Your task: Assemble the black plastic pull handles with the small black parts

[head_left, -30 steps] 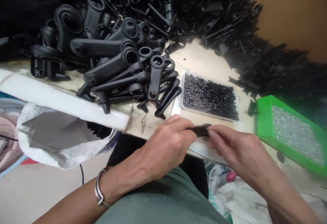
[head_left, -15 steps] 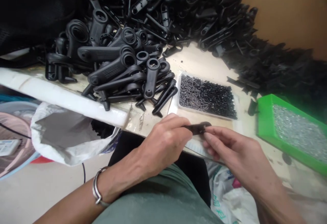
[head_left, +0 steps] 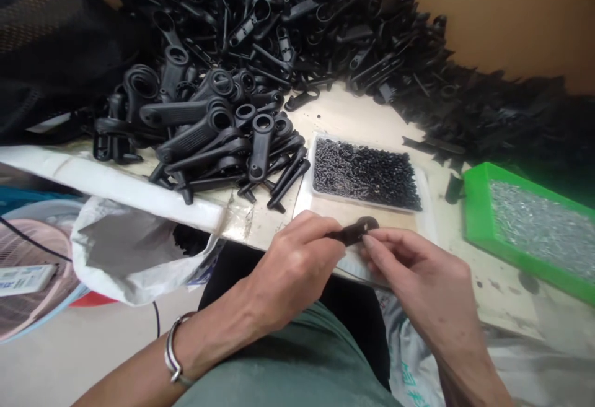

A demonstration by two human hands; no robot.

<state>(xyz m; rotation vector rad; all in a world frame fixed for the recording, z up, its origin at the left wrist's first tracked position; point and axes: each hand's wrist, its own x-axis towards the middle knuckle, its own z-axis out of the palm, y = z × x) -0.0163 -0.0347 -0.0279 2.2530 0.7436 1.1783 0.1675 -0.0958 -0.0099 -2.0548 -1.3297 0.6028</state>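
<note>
My left hand (head_left: 297, 258) is closed around a slim black plastic handle piece (head_left: 356, 230) at the table's near edge. The piece's ring end sticks out to the right of my fingers. My right hand (head_left: 413, 271) pinches at that ring end with thumb and forefinger; whether it holds a small part there I cannot make out. Just behind the hands lies a clear tray of small black screws (head_left: 365, 175).
A heap of black plastic handles (head_left: 218, 128) covers the table's left and back. A green tray of silvery screws (head_left: 534, 227) stands at the right. A white bag (head_left: 134, 252) hangs open below the table edge at left, beside a fan (head_left: 28, 283).
The view has tilted down and shifted, so the table contents sit a little further left. Both hands stay on the black piece, whose ring end now points slightly upward.
</note>
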